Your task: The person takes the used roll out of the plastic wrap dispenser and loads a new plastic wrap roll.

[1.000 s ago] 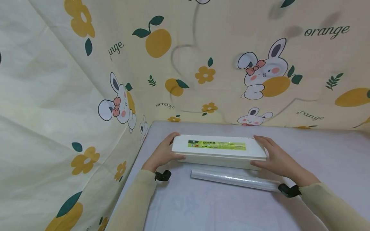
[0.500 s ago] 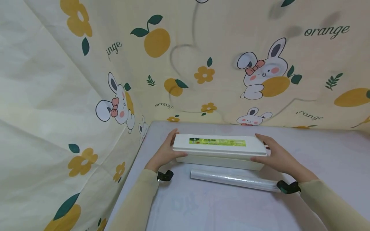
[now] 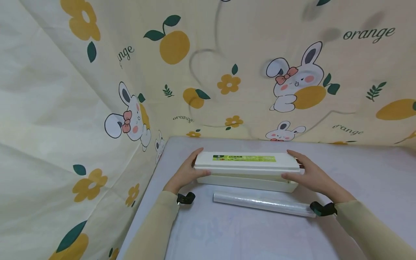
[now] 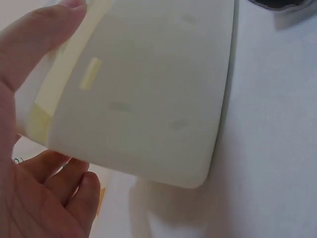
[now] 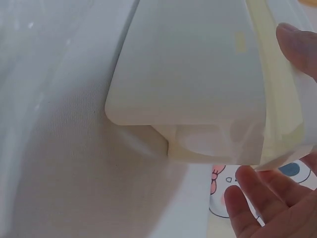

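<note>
A long white box lies on the table in the head view, its white lid raised at the front edge with a narrow gap below it. A green and yellow label runs along the lid's top. My left hand grips the lid's left end, thumb on the front edge and fingers behind. At the other end my right hand holds the lid the same way. Both wrist views show the box's pale front wall with the thumbs on the lid above the gap. In front lies a shiny roll of clear film.
The table has a pale cover. Behind and to the left hang cream curtains printed with oranges and rabbits. A dark wrist camera overlaps the roll's right end.
The lid's front edge has risen from the box, tilting back and opening a gap between lid and base. Both hands have moved slightly with it; the roll stays put.
</note>
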Demonstrator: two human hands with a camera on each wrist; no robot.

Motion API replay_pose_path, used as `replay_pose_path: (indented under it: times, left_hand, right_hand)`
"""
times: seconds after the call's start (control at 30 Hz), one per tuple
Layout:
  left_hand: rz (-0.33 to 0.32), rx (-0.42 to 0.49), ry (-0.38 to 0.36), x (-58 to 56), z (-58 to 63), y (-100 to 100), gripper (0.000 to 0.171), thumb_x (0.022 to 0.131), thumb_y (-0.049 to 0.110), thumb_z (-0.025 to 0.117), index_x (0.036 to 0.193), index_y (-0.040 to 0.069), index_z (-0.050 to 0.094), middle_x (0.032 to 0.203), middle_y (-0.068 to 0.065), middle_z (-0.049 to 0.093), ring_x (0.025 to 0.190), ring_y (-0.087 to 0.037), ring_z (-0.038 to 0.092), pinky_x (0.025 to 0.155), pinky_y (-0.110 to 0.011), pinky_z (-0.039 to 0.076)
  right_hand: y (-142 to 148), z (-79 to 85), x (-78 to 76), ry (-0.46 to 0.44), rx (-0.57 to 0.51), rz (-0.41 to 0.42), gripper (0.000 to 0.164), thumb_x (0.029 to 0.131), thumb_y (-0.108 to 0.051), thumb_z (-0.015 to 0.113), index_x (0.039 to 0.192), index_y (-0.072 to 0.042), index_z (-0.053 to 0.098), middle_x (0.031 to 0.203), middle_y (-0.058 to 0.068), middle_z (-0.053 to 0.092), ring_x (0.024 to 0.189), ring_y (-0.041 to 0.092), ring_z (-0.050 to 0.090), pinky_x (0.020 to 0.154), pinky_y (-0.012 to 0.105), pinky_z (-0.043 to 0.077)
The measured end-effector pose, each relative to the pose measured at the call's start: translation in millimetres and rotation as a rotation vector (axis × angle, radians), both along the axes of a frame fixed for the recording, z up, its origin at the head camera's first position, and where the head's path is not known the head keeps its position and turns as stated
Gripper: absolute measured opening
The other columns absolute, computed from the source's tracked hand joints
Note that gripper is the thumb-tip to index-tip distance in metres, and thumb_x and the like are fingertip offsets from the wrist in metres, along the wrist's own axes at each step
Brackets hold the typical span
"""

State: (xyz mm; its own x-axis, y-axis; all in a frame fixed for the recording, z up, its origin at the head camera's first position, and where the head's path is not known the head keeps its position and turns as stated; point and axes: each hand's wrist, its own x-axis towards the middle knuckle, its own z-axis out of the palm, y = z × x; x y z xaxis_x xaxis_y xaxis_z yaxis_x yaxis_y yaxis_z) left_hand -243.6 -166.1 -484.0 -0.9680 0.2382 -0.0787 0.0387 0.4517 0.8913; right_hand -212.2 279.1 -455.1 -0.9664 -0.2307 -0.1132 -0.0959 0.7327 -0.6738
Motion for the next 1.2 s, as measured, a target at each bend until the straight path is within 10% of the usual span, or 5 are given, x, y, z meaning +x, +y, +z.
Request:
replay_pose_path:
  times: [0.3, 0.63, 1.2]
  left_hand:
    - [-0.069, -0.08, 0.061, 0.7, -2.8, 2, 0.109, 0.067, 0.032, 0.09, 0.151, 0.04, 0.021, 0.151, 0.006, 0.031, 0.128, -0.022, 0.039, 0.105, -0.055, 0.029]
    - [-0.087, -0.215, 0.092, 3.3, -1.5, 1, 0.11, 0.068, 0.043, 0.087, 0.153, 0.039, 0.018, 0.16, 0.003, 0.012, 0.143, -0.025, 0.019, 0.109, -0.058, 0.021]
    - [-0.1, -0.347, 0.157, 9.7, -0.6, 1, 0.106, 0.073, 0.037, 0.084, 0.155, 0.033, 0.016, 0.162, -0.001, 0.009, 0.145, -0.02, 0.012, 0.113, -0.047, 0.018]
  right_hand:
    - [2, -2.3, 4.0, -0.017, -0.018, 0.009, 0.104, 0.078, -0.061, 0.07, 0.156, -0.021, 0.014, 0.146, 0.021, 0.033, 0.121, 0.039, 0.043, 0.089, 0.059, 0.04]
    - [-1, -4.8, 10.9, -0.039, 0.128, 0.044, 0.122, 0.065, -0.064, 0.078, 0.157, -0.025, 0.008, 0.152, 0.025, 0.015, 0.127, 0.048, 0.031, 0.09, 0.074, 0.031]
    - [-5, -5.8, 19.7, 0.101, 0.276, 0.099, 0.115, 0.071, -0.055, 0.08, 0.157, -0.021, 0.011, 0.153, 0.022, 0.02, 0.128, 0.052, 0.032, 0.094, 0.069, 0.033]
